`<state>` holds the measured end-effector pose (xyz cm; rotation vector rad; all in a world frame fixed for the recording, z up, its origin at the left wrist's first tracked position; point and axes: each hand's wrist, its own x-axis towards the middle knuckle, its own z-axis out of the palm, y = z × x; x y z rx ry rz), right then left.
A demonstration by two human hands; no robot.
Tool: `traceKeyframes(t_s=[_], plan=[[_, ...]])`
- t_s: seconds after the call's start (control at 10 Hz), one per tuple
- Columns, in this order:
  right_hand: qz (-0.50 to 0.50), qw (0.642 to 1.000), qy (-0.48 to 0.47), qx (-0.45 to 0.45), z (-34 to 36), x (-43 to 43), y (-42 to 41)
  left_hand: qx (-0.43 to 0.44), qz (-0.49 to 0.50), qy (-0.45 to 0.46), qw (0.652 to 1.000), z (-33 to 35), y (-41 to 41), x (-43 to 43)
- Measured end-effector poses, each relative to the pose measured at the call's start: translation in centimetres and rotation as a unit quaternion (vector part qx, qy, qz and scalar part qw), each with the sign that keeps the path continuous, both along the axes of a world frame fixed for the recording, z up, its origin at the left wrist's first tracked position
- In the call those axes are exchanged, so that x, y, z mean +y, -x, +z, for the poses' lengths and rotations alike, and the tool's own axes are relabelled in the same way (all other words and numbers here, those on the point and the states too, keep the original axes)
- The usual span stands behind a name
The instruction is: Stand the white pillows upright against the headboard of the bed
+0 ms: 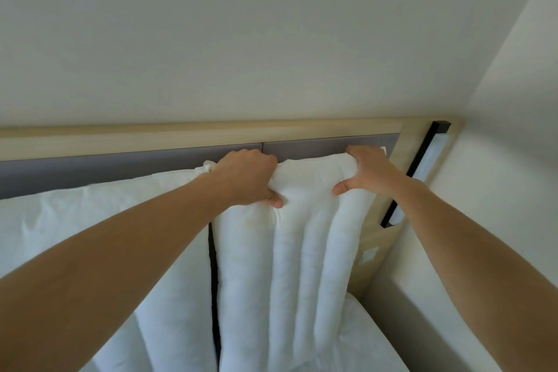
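Both hands are closed on the top edge of the right pillow (pixel 299 251). The left hand (pixel 246 178) holds the upper left corner of it, with the fingers curled over the top and the thumb pressed into the front side. The right hand (pixel 367 170) holds the upper right corner in the same way, thumb in front and fingers over the edge. The cloth is bunched between the two hands.

This pillow is white, with long vertical channels, and it stands upright against the headboard (pixel 181 133), near the right end of it. Its top edge reaches the grey padded panel (pixel 314 146), below the light wooden rail. Its lower end rests on the mattress (pixel 368 338).

Just beside it on the left, a second white pillow (pixel 99 214) also stands upright against the headboard; a narrow dark gap separates the two. At the right end of the headboard there is a long light fixture (pixel 422 172) in a black frame.
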<state>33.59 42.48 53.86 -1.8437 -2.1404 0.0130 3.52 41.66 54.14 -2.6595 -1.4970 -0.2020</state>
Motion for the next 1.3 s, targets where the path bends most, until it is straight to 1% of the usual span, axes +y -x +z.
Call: traceKeyframes(t_s=[0.1, 0.3, 0.4, 0.5, 0.6, 0.7, 0.8, 0.9, 1.0, 1.1, 1.2, 1.3], plan=[[-0.011, 1.000, -0.008, 0.012, 0.4, -1.1, 0.4, -0.003, -0.014, -0.016, 1.000, 0.6, 0.2, -0.7], [-0.015, 0.998, -0.004, 0.064, 1.5, -2.1, 0.1, -0.005, -0.024, -0.063, 0.998, 1.5, 0.1, -2.2], [-0.021, 0.998, -0.022, 0.052, 1.1, -1.7, 0.7, -0.003, -0.019, -0.065, 0.998, 1.3, 0.7, -2.0], [-0.008, 1.000, -0.015, -0.017, -0.1, -1.0, 1.7, 0.007, -0.005, -0.040, 0.999, 0.2, 1.6, -1.7], [-0.010, 0.999, -0.013, -0.049, -0.4, -0.5, 1.7, 0.015, 0.005, -0.026, 1.000, -0.2, 2.1, -1.4], [-0.018, 0.996, -0.016, -0.081, 0.1, -0.6, 1.6, 0.033, -0.006, -0.046, 0.998, -0.1, 2.1, -1.4], [-0.029, 0.995, -0.014, -0.096, 0.3, -1.4, 1.7, 0.043, -0.016, -0.096, 0.994, -0.5, 2.3, -1.9], [-0.031, 0.995, -0.033, -0.086, 0.2, -2.3, 2.4, 0.041, -0.023, -0.152, 0.987, -1.3, 2.9, -2.6], [-0.016, 0.995, -0.061, -0.076, 0.2, -3.6, 3.7, 0.004, -0.045, -0.217, 0.975, -2.0, 3.9, -3.9], [0.004, 0.995, -0.078, -0.065, 0.2, -4.9, 5.8, -0.040, -0.049, -0.237, 0.969, -2.7, 5.6, -5.5], [0.015, 0.994, -0.087, -0.058, 0.1, -6.6, 8.9, -0.063, -0.038, -0.239, 0.968, -3.7, 8.3, -7.7], [0.037, 0.992, -0.099, -0.071, -1.1, -8.2, 12.4, -0.095, -0.020, -0.240, 0.966, -4.6, 11.5, -9.7]])
